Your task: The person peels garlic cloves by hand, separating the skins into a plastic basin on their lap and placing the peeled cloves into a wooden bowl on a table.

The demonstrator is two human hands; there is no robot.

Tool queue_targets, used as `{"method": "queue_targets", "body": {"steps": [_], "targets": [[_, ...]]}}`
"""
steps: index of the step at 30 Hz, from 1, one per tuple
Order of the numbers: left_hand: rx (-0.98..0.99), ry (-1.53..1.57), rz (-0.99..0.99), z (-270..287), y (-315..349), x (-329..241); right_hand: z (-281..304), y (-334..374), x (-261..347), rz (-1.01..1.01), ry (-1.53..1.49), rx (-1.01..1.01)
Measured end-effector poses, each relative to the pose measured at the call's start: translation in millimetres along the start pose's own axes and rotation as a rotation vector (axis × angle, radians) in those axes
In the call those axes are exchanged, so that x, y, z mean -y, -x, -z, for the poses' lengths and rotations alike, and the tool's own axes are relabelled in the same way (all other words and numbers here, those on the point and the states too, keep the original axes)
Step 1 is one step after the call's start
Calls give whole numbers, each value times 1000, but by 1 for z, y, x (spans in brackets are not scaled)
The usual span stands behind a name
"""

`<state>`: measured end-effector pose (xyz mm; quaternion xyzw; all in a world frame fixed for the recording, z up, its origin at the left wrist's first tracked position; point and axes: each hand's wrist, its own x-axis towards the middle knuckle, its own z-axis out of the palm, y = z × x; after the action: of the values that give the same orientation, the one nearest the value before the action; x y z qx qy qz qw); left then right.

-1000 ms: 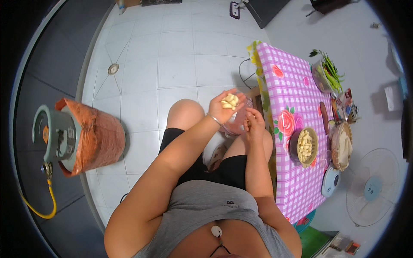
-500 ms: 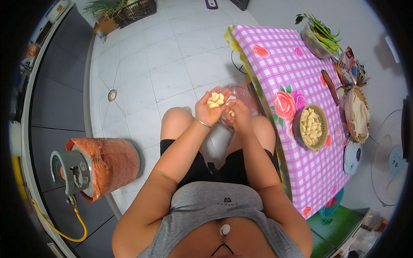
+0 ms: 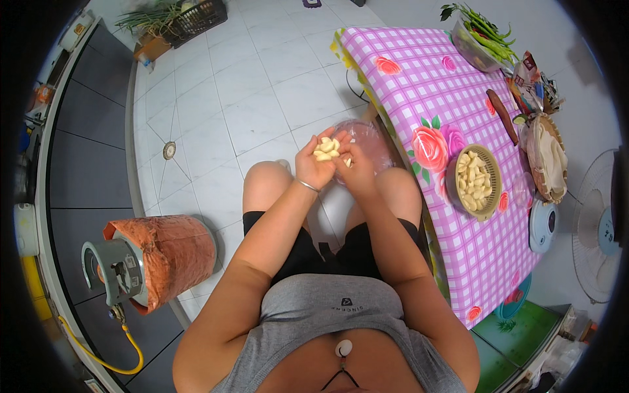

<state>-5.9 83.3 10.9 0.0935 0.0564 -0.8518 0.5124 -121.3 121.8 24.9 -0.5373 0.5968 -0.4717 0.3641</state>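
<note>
Several peeled garlic cloves (image 3: 326,149) lie in the cupped palm of my left hand (image 3: 313,169), held above my knees. Close against it, my right hand (image 3: 358,175) is curled, its fingers reaching toward the left palm. A pale garlic clove (image 3: 348,162) shows at the right hand's fingers; how many more it holds is hidden. Just beyond both hands, low beside the table, is a clear plastic bag or bowl (image 3: 370,141), its kind hard to make out. On the table to my right, a beige plastic basket (image 3: 496,171) holds many more peeled cloves.
The table wears a pink checked cloth (image 3: 419,72). On it are a knife-like brown-handled tool (image 3: 502,116), a bowl of green peppers (image 3: 481,49), a woven basket (image 3: 547,157) and a blue-white round device (image 3: 544,226). A gas cylinder (image 3: 173,259) stands left; a fan (image 3: 593,226) is far right.
My right hand has come closer to the left palm, its fingers now against it. The cloves stay in my left hand. The whole view has shifted slightly.
</note>
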Motion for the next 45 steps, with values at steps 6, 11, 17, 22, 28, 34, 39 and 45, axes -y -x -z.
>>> {"method": "queue_targets", "body": {"steps": [6, 11, 17, 22, 28, 34, 39, 45], "targets": [[0, 26, 22, -5, 4, -1, 1, -3, -12, -41, -62, 68], [21, 65, 0, -1, 6, -8, 9, -7, -5, -401, -649, 208], [28, 22, -8, -1, 5, -8, -4, -5, -18, -295, -351, 177], [32, -4, 3, -3, 7, -7, -4, -3, -10, -259, -328, 175], [49, -26, 5, -4, 6, -10, 23, -13, -1, -478, -1234, 317], [51, -53, 61, 3, 6, -10, 21, -11, -6, -393, -983, 274], [68, -82, 107, 8, 4, -9, -3, -6, -19, -75, -244, -24], [85, -73, 131, 7, 5, -8, -3, -1, -9, 64, 45, 8]]}}
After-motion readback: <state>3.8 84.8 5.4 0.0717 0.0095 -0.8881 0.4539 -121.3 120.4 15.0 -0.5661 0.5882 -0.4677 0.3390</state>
